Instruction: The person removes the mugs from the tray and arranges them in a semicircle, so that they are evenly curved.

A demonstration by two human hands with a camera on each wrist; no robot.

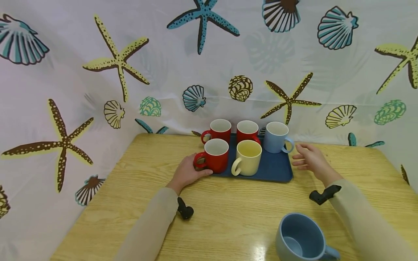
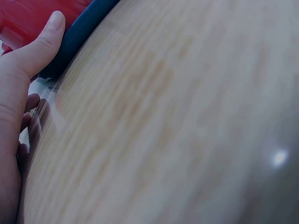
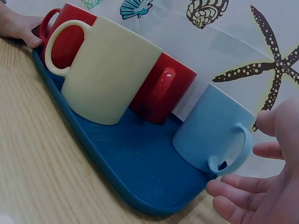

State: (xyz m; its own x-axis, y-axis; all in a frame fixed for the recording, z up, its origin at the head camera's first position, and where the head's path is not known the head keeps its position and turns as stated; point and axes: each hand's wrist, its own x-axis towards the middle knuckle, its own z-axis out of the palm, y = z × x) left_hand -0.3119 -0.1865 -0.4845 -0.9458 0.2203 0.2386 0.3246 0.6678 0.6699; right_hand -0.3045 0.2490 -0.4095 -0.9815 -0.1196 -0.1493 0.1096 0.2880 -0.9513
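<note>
A dark blue tray point(image 1: 277, 172) carries several mugs. My left hand point(image 1: 187, 172) grips its left end, the thumb along the rim and the other fingers partly hidden, close beside a red mug point(image 1: 220, 159). To the right of that stands a cream-yellow mug point(image 1: 251, 161). Behind them are two more red mugs, one on the left point(image 1: 223, 129) and one in the middle point(image 1: 245, 135). At the back right stands a light blue mug point(image 1: 273, 140), its handle pointing right. My right hand point(image 1: 315, 163) is beside that handle, fingers spread and holding nothing; the right wrist view shows its fingertips near the tray's right end.
A grey-blue mug point(image 1: 302, 237) stands off the tray, near the front of the wooden table point(image 1: 215, 210), close to my right forearm. A cloth point(image 1: 169, 72) printed with shells and starfish hangs behind the table and along its left side.
</note>
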